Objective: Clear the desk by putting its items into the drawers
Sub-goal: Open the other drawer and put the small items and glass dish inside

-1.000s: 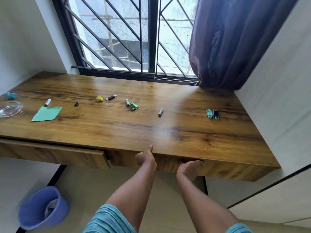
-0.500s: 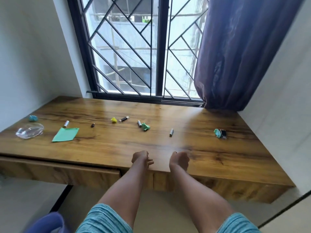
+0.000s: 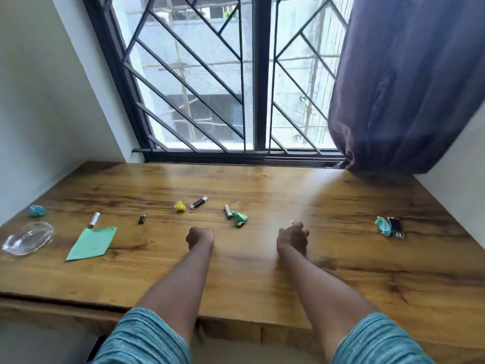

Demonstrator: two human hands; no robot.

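Hands out over the middle of the bench (image 3: 341, 285), forearms stretched forward, roughly parallel, well apart.

Right hand (image 3: 292, 239): fingers curled, back of the hand toward the camera, closed in on a small battery (image 3: 292, 222) of which only the tip shows past the fingers. Pinched or merely touched, cannot tell.

Left hand (image 3: 200, 237): loose fist, nothing visible in it, low over the wood just short of the green wad (image 3: 239, 218) and the silver battery (image 3: 227, 212) beside it.

Judgement: each hand goes for the loose piece nearest it, so two items can be carried in one trip.

Further out, left half of the bench:
- yellow wad (image 3: 180, 206) with a dark stick (image 3: 199, 202) just beside it
- short dark cell (image 3: 142, 219)
- long silver cell (image 3: 94, 219) at the top corner of the green sheet (image 3: 91, 243)
- glass dish (image 3: 27, 239) and blue wad (image 3: 36, 210) at the far left

Far right: teal wad (image 3: 382, 226) against a dark flat gadget (image 3: 395, 227).

Every item lies on top, scattered in a rough row and easy to reach. Drawer front (image 3: 39, 313) shows under the near left edge; its inside is hidden.
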